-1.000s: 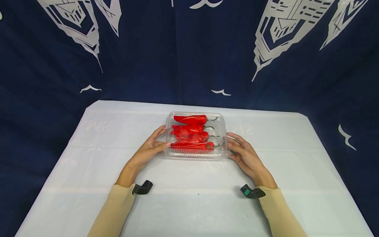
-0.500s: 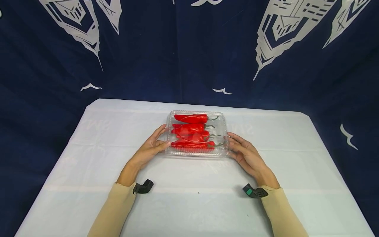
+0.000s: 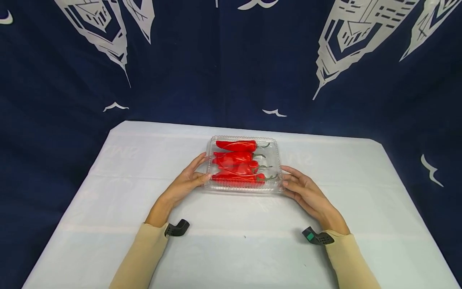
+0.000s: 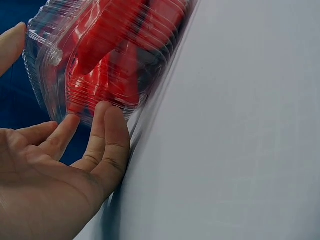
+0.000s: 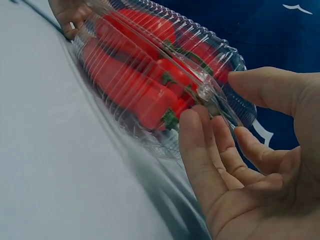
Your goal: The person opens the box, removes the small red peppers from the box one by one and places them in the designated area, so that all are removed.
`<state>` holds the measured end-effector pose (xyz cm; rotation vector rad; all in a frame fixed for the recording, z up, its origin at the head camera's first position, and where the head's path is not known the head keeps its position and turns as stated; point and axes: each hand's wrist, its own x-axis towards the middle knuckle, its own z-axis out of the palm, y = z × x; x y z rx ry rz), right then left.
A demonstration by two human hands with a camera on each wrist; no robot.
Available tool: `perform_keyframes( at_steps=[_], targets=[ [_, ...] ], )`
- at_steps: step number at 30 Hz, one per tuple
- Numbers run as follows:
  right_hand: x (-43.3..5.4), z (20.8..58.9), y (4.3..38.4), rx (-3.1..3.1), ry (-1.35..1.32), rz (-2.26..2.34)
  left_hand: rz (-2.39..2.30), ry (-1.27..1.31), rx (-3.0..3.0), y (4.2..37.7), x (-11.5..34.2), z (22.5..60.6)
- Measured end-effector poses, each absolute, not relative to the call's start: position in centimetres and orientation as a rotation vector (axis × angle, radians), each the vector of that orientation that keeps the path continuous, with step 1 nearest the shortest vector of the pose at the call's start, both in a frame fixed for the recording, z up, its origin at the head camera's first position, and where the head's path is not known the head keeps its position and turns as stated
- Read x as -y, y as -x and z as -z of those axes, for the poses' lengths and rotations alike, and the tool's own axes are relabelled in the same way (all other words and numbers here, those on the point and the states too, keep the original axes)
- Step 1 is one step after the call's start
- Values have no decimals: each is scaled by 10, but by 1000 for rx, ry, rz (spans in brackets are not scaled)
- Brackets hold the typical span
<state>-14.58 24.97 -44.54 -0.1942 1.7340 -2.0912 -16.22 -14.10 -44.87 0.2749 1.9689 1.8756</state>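
Note:
A clear plastic clamshell box [image 3: 272,164] with a ribbed edge rests on the white table, holding several red chili peppers [image 3: 236,157] with green stems. My left hand [image 3: 180,185] holds the box's left end, its thumb at the near corner and fingertips [image 4: 107,112] against the side wall. At the opposite end my right hand [image 3: 309,192] holds the rim, with the thumb [image 5: 250,84] above and the fingers [image 5: 192,125] curving in below. The lid looks closed over the peppers. Parts of both hands' fingertips are hidden by the box edge in the head view.
A dark blue cloth [image 3: 223,68] with white printed shapes hangs behind the table [image 3: 231,253]. Each wrist carries a black camera mount, one on the left [image 3: 177,228] and one on the right [image 3: 317,237]. Small dark specks dot the tabletop.
The head view has shifted slightly. My right forearm has moved a little to the right and its fingers lie slightly differently at the rim. The box stays in place on the table.

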Motion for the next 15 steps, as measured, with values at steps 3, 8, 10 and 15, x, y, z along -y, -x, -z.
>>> perform_keyframes(
  at_steps=[3, 8, 10, 15],
  targets=[
    [-254, 447, 144, -1678, 222, 2099, -1869, -270, -1972, 162, 140, 449],
    [-251, 446, 143, -1694, 200, 2067, -1863, -267, -1986, 162, 140, 449],
    [-248, 445, 143, -1748, 182, 2043, -1862, -264, -1988, 161, 141, 449],
    [-242, 444, 141, -1924, 140, 1999, -1865, -272, -1979, 162, 141, 449]
  ],
)
